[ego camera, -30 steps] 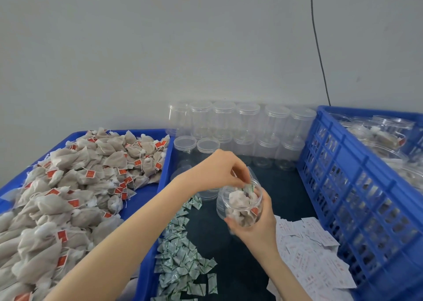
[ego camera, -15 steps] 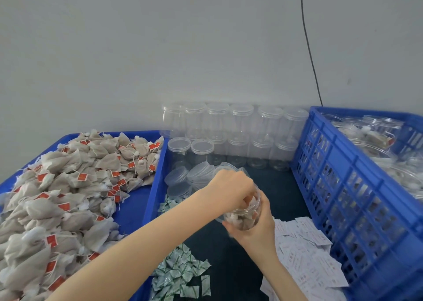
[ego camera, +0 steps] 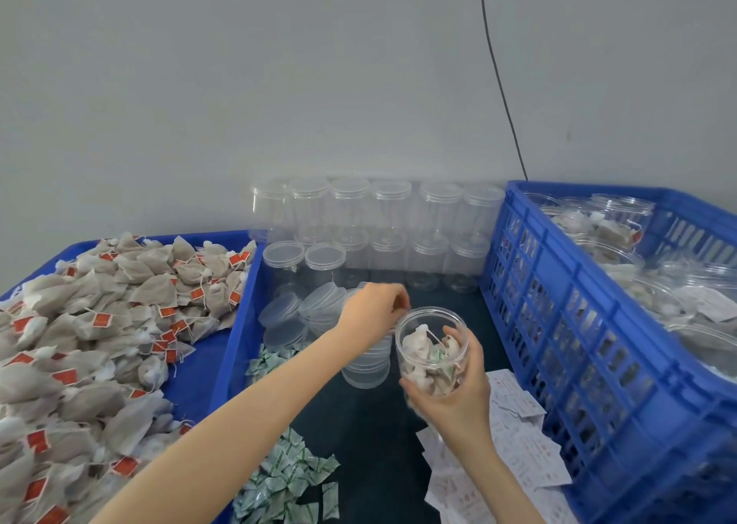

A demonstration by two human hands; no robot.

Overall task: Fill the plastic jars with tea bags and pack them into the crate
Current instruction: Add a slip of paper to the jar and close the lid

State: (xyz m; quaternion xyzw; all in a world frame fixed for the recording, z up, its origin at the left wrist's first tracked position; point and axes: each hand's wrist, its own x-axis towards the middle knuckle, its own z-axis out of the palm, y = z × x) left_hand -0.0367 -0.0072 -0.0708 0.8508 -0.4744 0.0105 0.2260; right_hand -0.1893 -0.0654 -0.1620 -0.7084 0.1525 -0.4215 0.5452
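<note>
Right hand (ego camera: pixel 448 394) grips a clear, lidless plastic jar (ego camera: pixel 431 350) holding pale tea bags, tilted above the dark tabletop (ego camera: pixel 371 424) beside the blue slatted plastic crate (ego camera: pixel 578 324) of filled jars. Left hand (ego camera: pixel 375 308), fingers curled, reaches onto a stack of clear plastic lids (ego camera: pixel 365 364); whether it grips one cannot be told.

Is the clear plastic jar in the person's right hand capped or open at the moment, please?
Open. The clear plastic jar held by the right hand shows a bare round mouth with tea bags visible inside; no lid sits on it.
</note>
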